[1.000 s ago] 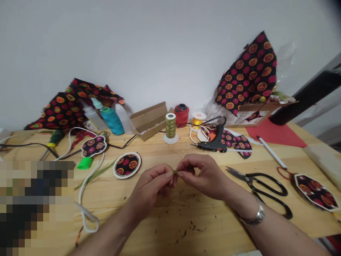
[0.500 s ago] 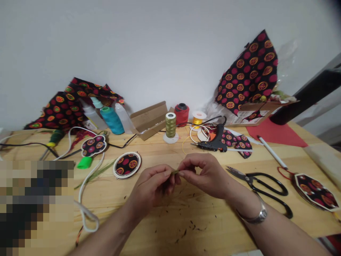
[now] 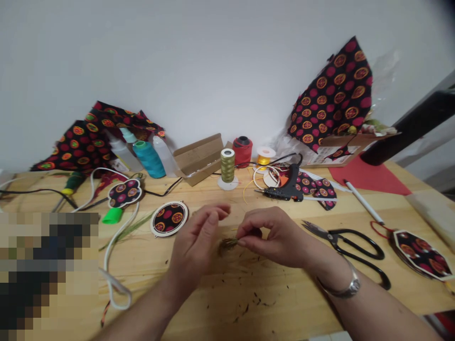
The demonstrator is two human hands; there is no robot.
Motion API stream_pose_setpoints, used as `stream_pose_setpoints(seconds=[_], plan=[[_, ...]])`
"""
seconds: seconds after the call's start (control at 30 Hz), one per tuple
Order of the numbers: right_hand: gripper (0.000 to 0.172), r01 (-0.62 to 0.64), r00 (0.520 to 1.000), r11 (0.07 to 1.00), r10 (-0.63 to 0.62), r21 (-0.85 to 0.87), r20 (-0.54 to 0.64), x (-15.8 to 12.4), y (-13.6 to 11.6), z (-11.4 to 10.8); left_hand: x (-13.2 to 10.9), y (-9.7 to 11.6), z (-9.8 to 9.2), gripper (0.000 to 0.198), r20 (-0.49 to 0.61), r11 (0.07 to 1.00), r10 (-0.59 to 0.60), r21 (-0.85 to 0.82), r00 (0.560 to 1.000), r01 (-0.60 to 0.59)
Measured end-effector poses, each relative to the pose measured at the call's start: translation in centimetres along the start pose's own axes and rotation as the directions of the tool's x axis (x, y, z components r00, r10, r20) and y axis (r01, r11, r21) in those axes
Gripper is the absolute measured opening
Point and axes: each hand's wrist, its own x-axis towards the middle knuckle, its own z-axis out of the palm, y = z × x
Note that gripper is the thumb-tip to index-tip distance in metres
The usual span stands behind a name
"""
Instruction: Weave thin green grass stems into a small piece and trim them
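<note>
My right hand (image 3: 266, 232) pinches a small bundle of olive-green thread (image 3: 227, 243) between thumb and fingertips. The loose ends of the bundle point left and are blurred. To the left, my left hand (image 3: 199, 241) is held open with its fingers stretched out, apart from the bundle. Beside my left hand lies a round wooden-framed piece with patterned fabric (image 3: 169, 218). Black-handled scissors (image 3: 334, 237) rest to the right of my right hand, blades toward it. A spool of olive-green thread (image 3: 228, 166) stands upright behind both hands.
A black glue gun (image 3: 284, 192) lies beyond my right hand. A long green thread strand (image 3: 133, 229), a white cord (image 3: 110, 265) and a green cap (image 3: 112, 216) are on the left. Dark snippets (image 3: 245, 310) dot the near tabletop. An open cardboard box (image 3: 199, 161) stands at the back.
My left hand has let go of the thread bundle and moved left, its fingers opening. My right hand still pinches the bundle, whose loose ends now show.
</note>
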Motion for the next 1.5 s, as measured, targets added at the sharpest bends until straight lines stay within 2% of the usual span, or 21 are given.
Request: stream_pose_setpoints(seconds=[0.1, 0.2, 0.4, 0.57, 0.77, 0.93, 1.1, 1.4, 1.5], plan=[[0.010, -0.031, 0.999, 0.999, 0.031, -0.008, -0.029, 0.1, 0.1, -0.1, -0.3, 0.4, 0.2, 0.017, 0.215, 0.996, -0.013, 0.090, 0.977, -0.007], [0.010, -0.036, 0.998, 0.999, 0.036, -0.010, -0.058, 0.2, 0.2, -0.1, -0.4, 0.5, 0.5, 0.008, 0.306, 0.997, -0.065, 0.051, 0.950, 0.052], [0.009, -0.048, 0.996, 0.999, 0.048, 0.011, -0.079, 0.2, 0.6, 0.0, -0.2, 0.4, 0.8, 0.011, 0.284, 0.987, -0.159, 0.028, 0.946, 0.158], [0.009, -0.062, 0.995, 0.998, 0.062, 0.000, -0.078, 0.1, 0.8, 0.0, 0.0, 0.5, 0.6, 0.017, 0.347, 0.973, -0.232, 0.075, 0.909, 0.219], [0.007, -0.085, 0.992, 0.996, 0.084, -0.004, -0.091, 0.2, 0.6, -0.2, -0.1, -0.2, 0.5, 0.025, 0.396, 0.923, -0.323, -0.071, 0.860, 0.379], [0.010, -0.133, 0.990, 0.990, 0.134, 0.044, -0.031, 0.2, 0.3, -0.2, -0.1, -0.5, 0.5, 0.029, 0.400, 0.879, -0.374, -0.136, 0.837, 0.457], [0.013, -0.136, 0.990, 0.990, 0.137, 0.040, -0.016, 0.2, 0.5, -0.1, -0.1, -0.4, 0.5, 0.033, 0.417, 0.865, -0.371, -0.170, 0.830, 0.472], [0.017, -0.073, 0.997, 0.996, 0.073, 0.057, 0.008, 0.1, 0.4, 0.0, 0.0, -0.9, 0.3, 0.037, 0.395, 0.886, -0.388, -0.089, 0.833, 0.455], [0.018, -0.063, 0.998, 0.996, 0.063, 0.061, 0.002, 0.1, 0.2, -0.1, 0.0, -0.9, 0.3, 0.034, 0.402, 0.865, -0.411, -0.112, 0.818, 0.489]])
